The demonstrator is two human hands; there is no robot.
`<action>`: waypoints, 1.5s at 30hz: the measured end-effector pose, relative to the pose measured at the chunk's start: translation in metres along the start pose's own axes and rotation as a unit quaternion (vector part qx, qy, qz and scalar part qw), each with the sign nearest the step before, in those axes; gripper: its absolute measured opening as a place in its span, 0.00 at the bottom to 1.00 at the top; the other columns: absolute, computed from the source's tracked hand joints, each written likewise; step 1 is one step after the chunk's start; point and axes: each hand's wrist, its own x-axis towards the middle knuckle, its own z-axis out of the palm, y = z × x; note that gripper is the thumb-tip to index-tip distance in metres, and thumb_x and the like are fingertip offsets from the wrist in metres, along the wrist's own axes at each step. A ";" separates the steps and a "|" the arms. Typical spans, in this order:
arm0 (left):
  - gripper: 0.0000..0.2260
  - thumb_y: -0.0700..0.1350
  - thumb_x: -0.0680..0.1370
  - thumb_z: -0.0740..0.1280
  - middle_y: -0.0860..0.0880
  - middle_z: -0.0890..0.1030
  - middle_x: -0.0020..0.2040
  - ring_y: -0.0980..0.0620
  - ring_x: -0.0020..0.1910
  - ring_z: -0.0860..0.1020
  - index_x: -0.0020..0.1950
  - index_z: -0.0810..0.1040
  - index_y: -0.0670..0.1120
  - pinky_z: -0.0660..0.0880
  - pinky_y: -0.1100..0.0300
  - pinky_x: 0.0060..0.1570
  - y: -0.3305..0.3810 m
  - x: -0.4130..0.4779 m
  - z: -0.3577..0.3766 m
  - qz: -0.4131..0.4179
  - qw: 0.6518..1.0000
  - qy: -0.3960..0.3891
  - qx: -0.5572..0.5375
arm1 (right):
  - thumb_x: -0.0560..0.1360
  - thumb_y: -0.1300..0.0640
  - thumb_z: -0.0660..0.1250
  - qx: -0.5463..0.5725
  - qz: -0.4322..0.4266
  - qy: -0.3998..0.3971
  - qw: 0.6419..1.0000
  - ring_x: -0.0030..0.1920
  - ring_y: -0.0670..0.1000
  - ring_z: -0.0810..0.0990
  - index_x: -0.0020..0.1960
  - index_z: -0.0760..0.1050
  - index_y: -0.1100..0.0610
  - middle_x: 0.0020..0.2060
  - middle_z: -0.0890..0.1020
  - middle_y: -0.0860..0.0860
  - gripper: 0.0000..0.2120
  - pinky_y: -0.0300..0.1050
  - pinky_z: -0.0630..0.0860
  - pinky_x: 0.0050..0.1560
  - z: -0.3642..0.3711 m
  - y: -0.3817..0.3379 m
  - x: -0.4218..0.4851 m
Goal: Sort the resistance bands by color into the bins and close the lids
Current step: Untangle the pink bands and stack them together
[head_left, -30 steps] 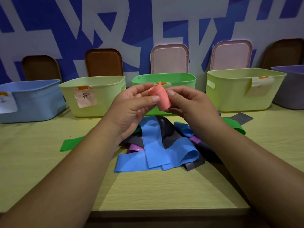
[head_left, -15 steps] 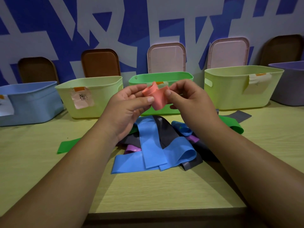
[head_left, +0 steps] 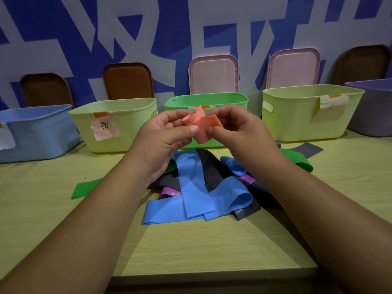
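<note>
Our left hand (head_left: 164, 135) and right hand (head_left: 238, 134) both pinch the folded pink band (head_left: 202, 124) above the band pile (head_left: 195, 187), in front of the open green bin (head_left: 212, 99); we cannot see inside any bin

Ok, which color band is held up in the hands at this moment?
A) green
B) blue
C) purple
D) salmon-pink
D: the left hand and right hand both pinch the folded salmon-pink band, raised in front of the green bin, above the pile on the table.
</note>
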 end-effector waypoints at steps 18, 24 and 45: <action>0.20 0.36 0.75 0.78 0.45 0.88 0.57 0.48 0.55 0.86 0.66 0.80 0.42 0.80 0.52 0.55 -0.006 0.003 -0.001 -0.007 0.998 0.021 0.056 | 0.78 0.62 0.76 -0.022 -0.009 0.033 0.999 0.40 0.44 0.80 0.49 0.80 0.52 0.39 0.84 0.45 0.07 0.41 0.79 0.43 -0.001 0.000 0.001; 0.20 0.36 0.75 0.79 0.44 0.88 0.58 0.43 0.59 0.86 0.66 0.81 0.43 0.80 0.46 0.61 -0.006 0.003 -0.002 -0.004 0.997 0.020 0.076 | 0.79 0.65 0.74 0.007 0.042 -0.004 0.999 0.42 0.42 0.84 0.55 0.83 0.52 0.42 0.86 0.45 0.10 0.36 0.79 0.43 -0.001 -0.004 0.000; 0.20 0.36 0.75 0.79 0.44 0.87 0.59 0.47 0.55 0.85 0.66 0.81 0.44 0.81 0.49 0.57 -0.003 0.000 -0.001 -0.006 0.997 0.003 0.076 | 0.80 0.57 0.67 0.038 0.089 0.005 0.995 0.44 0.51 0.79 0.43 0.83 0.48 0.38 0.83 0.45 0.10 0.51 0.77 0.46 -0.002 -0.005 0.001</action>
